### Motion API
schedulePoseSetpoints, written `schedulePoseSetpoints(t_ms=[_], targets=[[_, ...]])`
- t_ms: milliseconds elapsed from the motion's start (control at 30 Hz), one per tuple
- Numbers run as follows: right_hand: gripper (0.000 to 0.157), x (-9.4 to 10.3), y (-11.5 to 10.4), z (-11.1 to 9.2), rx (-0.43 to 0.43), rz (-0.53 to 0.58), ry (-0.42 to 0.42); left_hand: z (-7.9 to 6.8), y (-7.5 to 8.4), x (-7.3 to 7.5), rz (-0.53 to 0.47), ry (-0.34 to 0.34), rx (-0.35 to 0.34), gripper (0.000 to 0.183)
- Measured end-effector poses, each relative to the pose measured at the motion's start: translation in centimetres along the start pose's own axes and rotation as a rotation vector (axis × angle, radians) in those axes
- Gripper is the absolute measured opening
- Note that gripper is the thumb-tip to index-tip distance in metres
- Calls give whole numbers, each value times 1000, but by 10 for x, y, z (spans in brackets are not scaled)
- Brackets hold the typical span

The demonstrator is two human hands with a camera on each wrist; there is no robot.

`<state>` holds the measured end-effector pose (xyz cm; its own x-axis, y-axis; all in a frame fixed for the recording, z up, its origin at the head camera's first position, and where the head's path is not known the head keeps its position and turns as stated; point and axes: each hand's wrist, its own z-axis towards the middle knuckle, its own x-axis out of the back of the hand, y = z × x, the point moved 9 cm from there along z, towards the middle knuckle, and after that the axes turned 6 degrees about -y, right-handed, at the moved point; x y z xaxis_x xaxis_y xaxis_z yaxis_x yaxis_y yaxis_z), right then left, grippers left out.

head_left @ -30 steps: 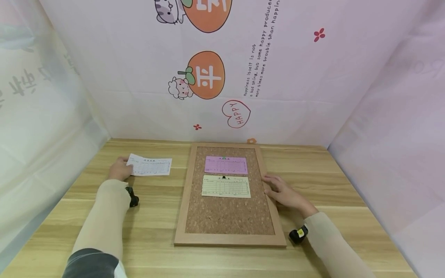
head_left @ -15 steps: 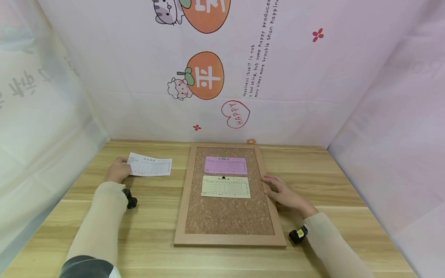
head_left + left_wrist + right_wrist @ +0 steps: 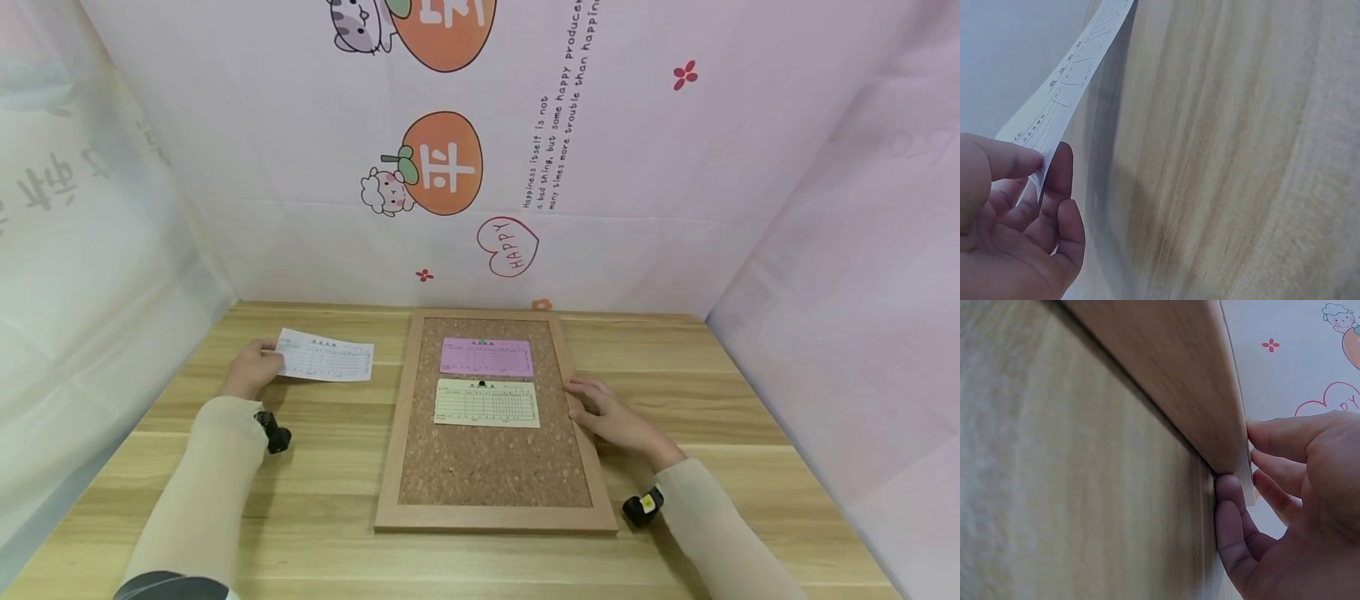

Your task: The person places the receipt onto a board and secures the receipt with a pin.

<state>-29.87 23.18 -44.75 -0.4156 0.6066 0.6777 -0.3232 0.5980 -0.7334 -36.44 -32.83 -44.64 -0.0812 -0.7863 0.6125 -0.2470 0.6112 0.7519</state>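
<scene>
My left hand (image 3: 251, 368) pinches the left end of a white printed form slip (image 3: 326, 358) between thumb and fingers. In the left wrist view the slip (image 3: 1063, 100) slants up and away from the fingers, raised over the wooden table. A wood-framed cork board (image 3: 495, 467) lies mid-table. My right hand (image 3: 618, 417) holds its right frame edge, fingers bent against the frame (image 3: 1179, 369) in the right wrist view. On the cork are a purple slip (image 3: 485, 358) with a green pin (image 3: 483, 341) and, below it, a pale yellow slip (image 3: 487, 406) with a black pin (image 3: 482, 383).
The wooden table (image 3: 322, 500) ends at a white printed cloth backdrop (image 3: 637, 250), with further cloth walls at left and right. A small black camera (image 3: 273, 433) is strapped to the left wrist, another black camera (image 3: 642, 507) to the right.
My left forearm and wrist have swung slightly to the left, while the white slip has hardly shifted in the fingers. The right hand and the cork board stay where they were.
</scene>
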Motion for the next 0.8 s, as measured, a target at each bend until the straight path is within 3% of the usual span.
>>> schedulePoseSetpoints(t_ms=[567,800], targets=[[52,0,-2,-1,-8,-11,2,-21,21,-3,-29,-25,-61,59],[52,0,-1,-1,-17,16,-4,-20,20,-6,-123,-43,-43,58]])
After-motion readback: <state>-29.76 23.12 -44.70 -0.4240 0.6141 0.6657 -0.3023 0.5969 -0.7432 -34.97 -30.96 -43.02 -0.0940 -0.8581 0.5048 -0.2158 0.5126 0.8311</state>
